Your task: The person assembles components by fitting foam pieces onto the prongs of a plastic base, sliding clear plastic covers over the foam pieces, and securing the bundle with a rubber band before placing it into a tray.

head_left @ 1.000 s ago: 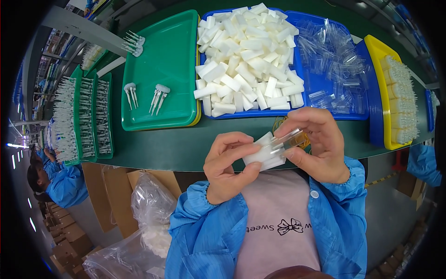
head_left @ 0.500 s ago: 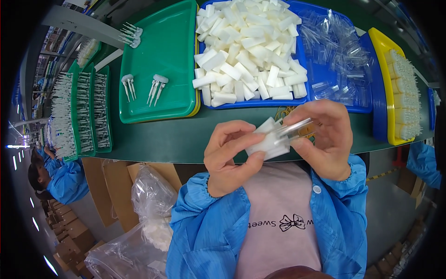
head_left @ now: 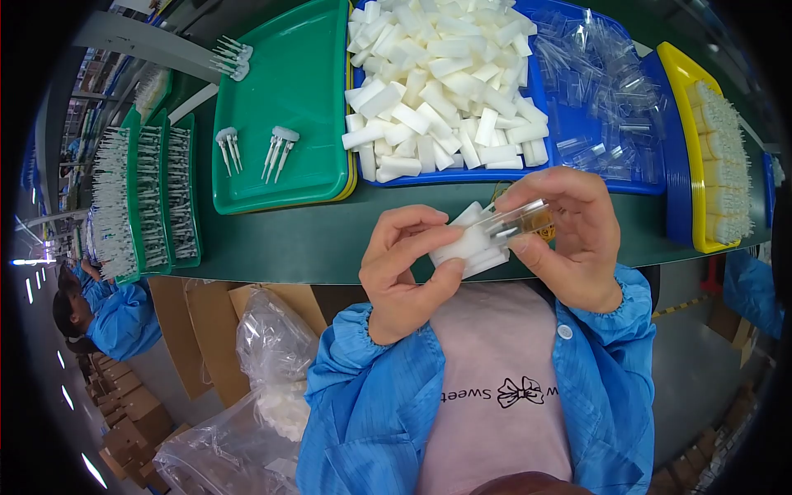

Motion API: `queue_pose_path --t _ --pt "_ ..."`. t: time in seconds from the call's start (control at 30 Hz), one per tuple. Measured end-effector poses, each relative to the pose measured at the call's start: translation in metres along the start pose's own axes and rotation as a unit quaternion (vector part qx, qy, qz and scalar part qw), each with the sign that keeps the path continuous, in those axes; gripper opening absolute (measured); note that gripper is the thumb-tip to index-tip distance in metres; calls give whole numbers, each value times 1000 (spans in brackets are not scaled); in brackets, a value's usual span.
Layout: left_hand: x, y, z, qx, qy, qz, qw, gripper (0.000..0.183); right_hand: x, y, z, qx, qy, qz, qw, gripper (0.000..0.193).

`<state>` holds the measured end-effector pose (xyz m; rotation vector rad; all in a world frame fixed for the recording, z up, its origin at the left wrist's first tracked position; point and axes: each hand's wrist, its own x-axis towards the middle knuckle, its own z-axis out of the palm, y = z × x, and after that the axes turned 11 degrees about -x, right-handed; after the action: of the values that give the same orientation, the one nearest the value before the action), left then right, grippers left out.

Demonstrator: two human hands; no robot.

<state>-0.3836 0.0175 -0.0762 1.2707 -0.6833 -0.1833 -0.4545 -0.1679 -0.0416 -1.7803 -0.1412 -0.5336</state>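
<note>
In front of my chest, my left hand [head_left: 412, 268] is closed on a few white foam blocks [head_left: 472, 246] held together in a bundle. My right hand [head_left: 569, 239] pinches a clear plastic tube [head_left: 520, 221] between thumb and fingers. The near end of this tube meets the foam at its right side; whether foam is inside it I cannot tell. Straight ahead, a blue tray [head_left: 450, 176] is heaped with more white foam blocks [head_left: 445, 91]. Right of it, another blue tray [head_left: 569, 124] carries many loose clear plastic pieces [head_left: 606, 74].
A green tray [head_left: 285, 91] bears a few white pronged parts [head_left: 280, 148]. Green racks [head_left: 157, 198] of thin white parts stand at far left, and a yellow tray [head_left: 697, 165] of bristly parts at right. Below left are a cardboard box [head_left: 194, 338], plastic bags [head_left: 276, 338] and another person [head_left: 124, 313].
Both hands have shifted slightly left with the foam blocks and the clear tube. The tube has turned a little, showing more of its wide side. Both grips stay closed.
</note>
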Motion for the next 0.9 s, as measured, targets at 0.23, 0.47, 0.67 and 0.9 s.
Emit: queue_pose_path --t 0.23,0.47,0.67,0.9 --pt "0 1 1 16 -6 19 1000 36 2 3 0 112 3 81 990 50" --pt "-1 -3 0 13 0 3 1000 36 1 2 0 13 -24 31 999 50" --pt "2 -4 -2 35 -1 28 999 36 4 5 0 113 -13 110 987 40" --pt "2 0 -4 230 -49 77 969 31 5 14 -16 -27 -46 124 991 22"
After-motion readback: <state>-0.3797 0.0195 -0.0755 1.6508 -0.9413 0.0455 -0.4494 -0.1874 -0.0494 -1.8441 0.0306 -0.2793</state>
